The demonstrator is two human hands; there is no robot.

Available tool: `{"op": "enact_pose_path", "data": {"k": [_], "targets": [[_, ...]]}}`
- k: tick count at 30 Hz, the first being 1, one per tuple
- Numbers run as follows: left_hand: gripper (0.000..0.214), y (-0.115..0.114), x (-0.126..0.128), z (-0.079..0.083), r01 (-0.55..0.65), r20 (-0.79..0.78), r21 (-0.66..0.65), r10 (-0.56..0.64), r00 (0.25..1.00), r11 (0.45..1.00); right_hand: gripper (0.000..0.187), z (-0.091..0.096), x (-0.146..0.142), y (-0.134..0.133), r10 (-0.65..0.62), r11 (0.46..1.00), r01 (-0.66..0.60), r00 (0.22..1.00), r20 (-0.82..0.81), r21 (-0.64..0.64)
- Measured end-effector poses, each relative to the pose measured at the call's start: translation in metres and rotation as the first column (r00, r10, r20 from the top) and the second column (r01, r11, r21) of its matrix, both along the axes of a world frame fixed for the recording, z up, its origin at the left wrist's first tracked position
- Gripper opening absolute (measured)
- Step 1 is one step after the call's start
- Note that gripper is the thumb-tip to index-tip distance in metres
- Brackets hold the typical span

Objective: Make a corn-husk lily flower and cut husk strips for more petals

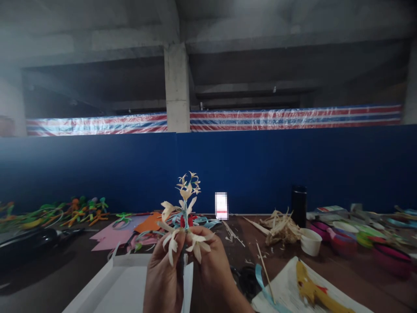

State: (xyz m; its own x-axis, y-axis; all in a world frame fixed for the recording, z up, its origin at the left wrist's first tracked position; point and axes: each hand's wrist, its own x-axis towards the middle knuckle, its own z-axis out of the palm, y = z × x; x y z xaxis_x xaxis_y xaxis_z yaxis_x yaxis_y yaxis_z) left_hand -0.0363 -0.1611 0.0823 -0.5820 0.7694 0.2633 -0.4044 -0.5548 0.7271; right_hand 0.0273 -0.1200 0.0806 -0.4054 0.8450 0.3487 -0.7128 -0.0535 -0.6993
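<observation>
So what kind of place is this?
Probably a craft workshop, maybe in an unfinished building. You can see handmade-looking flowers, pink paper and, farther back, a bare concrete pillar.

Flower spray [186, 204]: cream, pointed petals [186, 192], pale-blue stem [186, 221] | is held upright, between 6 and 7 o'clock in view | small blooms [196, 190] at its 12, larger blooms [199, 246] at 10, 7, 5 | white strip [188, 280] below, at 6 o'clock

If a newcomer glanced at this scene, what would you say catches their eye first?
Probably the pale flower spray, held upright at centre by the left hand and right hand. Next, the broad blue partition behind it, then the yellow piece at lower right.
</observation>
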Motion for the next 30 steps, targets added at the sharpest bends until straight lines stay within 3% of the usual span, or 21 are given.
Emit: {"op": "enact_pose_path", "data": {"k": [6, 12, 15, 17, 20, 22, 26, 30], "targets": [[0.021, 0.004, -0.001, -0.003, 0.035, 0.044, 0.034, -0.037, 0.998, 0.999, 0.013, 0.000, 0.000, 0.003, 0.035, 0.999, -0.035, 0.999, -0.025, -0.019], [0.021, 0.005, -0.004, -0.001, -0.013, 0.019, 0.008, 0.013, 1.000, 1.000, 0.017, -0.001, -0.004, 0.007, -0.055, 0.998, 0.056, 0.997, 0.051, -0.024], [0.033, 0.006, -0.008, -0.006, 0.010, -0.039, 0.006, -0.010, 0.999, 1.000, 0.019, 0.004, -0.003, 0.008, -0.115, 0.993, 0.116, 0.990, 0.085, -0.009], [0.044, 0.005, -0.011, -0.012, -0.011, -0.115, -0.066, 0.003, 0.993, 0.998, 0.018, 0.007, -0.002, 0.011, -0.150, 0.989, 0.150, 0.985, 0.080, 0.008], [0.044, 0.001, -0.016, -0.025, -0.206, -0.321, -0.226, 0.127, 0.938, 0.952, 0.019, 0.009, -0.001, 0.018, -0.194, 0.981, 0.194, 0.980, 0.051, 0.008], [0.039, 0.000, -0.021, -0.034, -0.291, -0.479, -0.247, 0.145, 0.866, 0.924, 0.021, 0.007, -0.003, 0.024, -0.215, 0.977, 0.215, 0.976, 0.042, -0.008], [0.036, 0.003, -0.036, -0.045, -0.344, -0.684, -0.274, 0.069, 0.726, 0.898, 0.022, -0.001, -0.011, 0.031, -0.232, 0.972, 0.233, 0.972, 0.047, -0.016], [0.036, 0.008, -0.043, -0.050, -0.321, -0.686, -0.328, 0.010, 0.727, 0.889, 0.018, -0.006, -0.014, 0.030, -0.244, 0.970, 0.242, 0.967, 0.077, 0.028]]}}
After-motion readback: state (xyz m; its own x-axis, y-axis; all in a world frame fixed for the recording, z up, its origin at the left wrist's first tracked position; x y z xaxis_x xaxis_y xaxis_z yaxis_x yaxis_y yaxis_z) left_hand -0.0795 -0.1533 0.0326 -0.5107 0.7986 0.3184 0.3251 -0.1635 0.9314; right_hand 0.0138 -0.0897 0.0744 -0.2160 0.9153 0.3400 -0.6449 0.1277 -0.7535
